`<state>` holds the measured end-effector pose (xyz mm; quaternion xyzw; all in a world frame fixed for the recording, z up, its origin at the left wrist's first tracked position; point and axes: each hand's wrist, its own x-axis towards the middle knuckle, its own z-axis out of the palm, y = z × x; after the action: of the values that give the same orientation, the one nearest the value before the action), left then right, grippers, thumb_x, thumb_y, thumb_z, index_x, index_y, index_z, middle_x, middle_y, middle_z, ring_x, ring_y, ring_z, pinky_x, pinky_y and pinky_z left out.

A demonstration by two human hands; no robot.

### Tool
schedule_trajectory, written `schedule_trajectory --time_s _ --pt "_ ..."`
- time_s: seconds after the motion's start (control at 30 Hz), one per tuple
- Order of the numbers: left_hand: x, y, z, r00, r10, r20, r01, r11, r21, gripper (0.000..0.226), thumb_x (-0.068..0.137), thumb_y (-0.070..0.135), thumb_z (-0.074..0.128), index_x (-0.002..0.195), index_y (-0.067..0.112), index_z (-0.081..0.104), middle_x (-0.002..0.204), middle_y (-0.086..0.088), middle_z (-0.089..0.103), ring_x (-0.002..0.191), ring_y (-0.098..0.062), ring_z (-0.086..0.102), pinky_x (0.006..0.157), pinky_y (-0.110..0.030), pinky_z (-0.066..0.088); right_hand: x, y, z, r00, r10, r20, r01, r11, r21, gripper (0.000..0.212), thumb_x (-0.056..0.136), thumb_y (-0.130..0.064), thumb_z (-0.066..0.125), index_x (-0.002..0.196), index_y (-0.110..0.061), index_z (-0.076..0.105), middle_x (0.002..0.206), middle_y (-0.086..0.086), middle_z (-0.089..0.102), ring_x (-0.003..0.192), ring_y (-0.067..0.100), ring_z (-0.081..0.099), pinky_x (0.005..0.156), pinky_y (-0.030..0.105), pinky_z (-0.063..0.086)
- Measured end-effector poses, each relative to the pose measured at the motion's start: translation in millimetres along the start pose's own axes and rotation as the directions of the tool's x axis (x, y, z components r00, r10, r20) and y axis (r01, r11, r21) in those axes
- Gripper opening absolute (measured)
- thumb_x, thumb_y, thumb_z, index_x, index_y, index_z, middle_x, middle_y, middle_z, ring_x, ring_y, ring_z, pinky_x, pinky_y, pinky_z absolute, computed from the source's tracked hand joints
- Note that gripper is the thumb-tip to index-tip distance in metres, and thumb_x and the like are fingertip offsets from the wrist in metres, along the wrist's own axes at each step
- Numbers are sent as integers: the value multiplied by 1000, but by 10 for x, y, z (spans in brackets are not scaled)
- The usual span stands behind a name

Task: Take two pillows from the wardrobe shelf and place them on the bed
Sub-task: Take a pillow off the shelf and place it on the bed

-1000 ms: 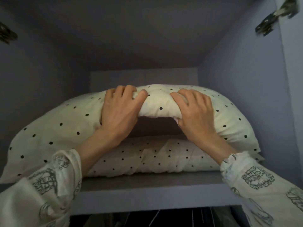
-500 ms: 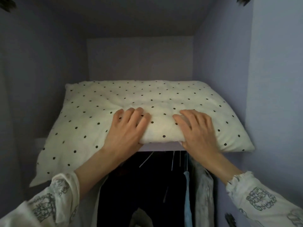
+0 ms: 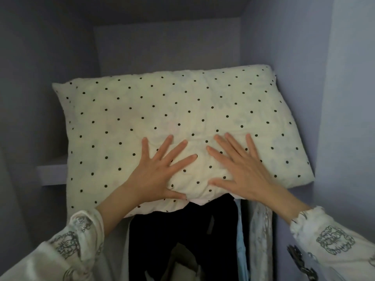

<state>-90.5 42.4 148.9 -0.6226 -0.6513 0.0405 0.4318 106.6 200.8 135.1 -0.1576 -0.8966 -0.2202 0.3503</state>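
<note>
A cream pillow with black dots (image 3: pixel 162 110) lies on the wardrobe shelf (image 3: pixel 51 173), and its front edge overhangs the shelf. My left hand (image 3: pixel 160 171) and my right hand (image 3: pixel 241 169) rest side by side on the pillow's front middle. The fingers are splayed flat on top, and the thumbs are hooked at the front edge, pinching the bulge between them. A second pillow does not show; whatever lies under this one is hidden.
The wardrobe's side walls close in on the left (image 3: pixel 40 78) and on the right (image 3: pixel 284 57). Dark and pale clothes (image 3: pixel 182 230) hang below the shelf, under the pillow's overhang. Patterned white sleeves cover both my forearms.
The top pillow, lifted and bent a second ago, now lies flat and further out over the shelf edge. My fingers have spread from a bunched grip to flat. The lower pillow is out of sight.
</note>
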Motion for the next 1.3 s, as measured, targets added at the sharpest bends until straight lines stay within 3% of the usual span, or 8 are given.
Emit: schedule_trajectory --time_s 0.1,0.23,0.33,0.63,0.87,1.17,1.23,1.3 --pt "-69 -29 97 995 29 -98 -34 999 -42 71 86 70 25 147 34 16 156 -5 16 143 -36 12 97 -78 15 278 -115 6 993 103 -62 -102 995 21 65 90 -62 13 145 -30 25 158 0 13 145 21 3 113 59 -3" --pt "20 -122 143 981 -137 -140 118 984 -133 54 94 55 10 146 38 10 158 -2 7 145 -29 0 102 -75 4 419 -257 199 976 160 -147 -173 982 -80 61 92 -57 20 145 -28 26 157 3 18 145 27 10 110 65 2" --pt "304 -398 62 956 -252 -150 233 964 -131 56 91 58 8 144 42 0 158 2 -5 145 -29 -10 104 -72 -3 350 -232 380 960 128 -247 -162 979 -123 58 94 -55 27 144 -27 30 154 6 25 143 31 18 108 67 9" --pt "1160 -1091 -389 914 -347 -209 335 938 -90 71 79 77 12 142 44 7 159 -3 1 145 -29 -1 106 -70 -6 297 -151 607 896 -14 -445 -86 975 -204 59 91 -56 39 143 -27 35 151 7 30 140 30 24 106 69 15" --pt "908 -1115 -306 859 -490 -149 458 865 -202 78 72 81 26 139 40 23 140 -6 39 130 -28 33 107 -61 18 317 25 583 886 -182 -427 79 965 -249 62 89 -59 42 143 -29 33 150 6 32 140 28 26 107 68 16" --pt "7 -581 257 564 -826 -6 774 532 -344 81 69 84 27 138 44 18 137 -11 38 124 -33 33 101 -57 25 420 272 370 841 -499 -211 418 845 -334 61 89 -60 44 143 -33 33 151 0 31 140 22 28 108 62 21" --pt "-83 -460 318 471 -880 51 809 409 -423 80 68 85 31 137 46 18 139 -11 34 127 -33 30 100 -58 25 393 244 325 876 -424 -231 332 876 -349 64 88 -61 44 143 -32 31 152 1 30 139 22 29 110 61 19" --pt "-168 -324 394 367 -924 103 827 274 -491 80 68 84 33 137 46 19 140 -12 32 126 -35 29 100 -58 27 275 147 331 930 -112 -351 27 970 -240 69 86 -64 45 144 -29 30 152 2 27 141 24 26 111 61 10"
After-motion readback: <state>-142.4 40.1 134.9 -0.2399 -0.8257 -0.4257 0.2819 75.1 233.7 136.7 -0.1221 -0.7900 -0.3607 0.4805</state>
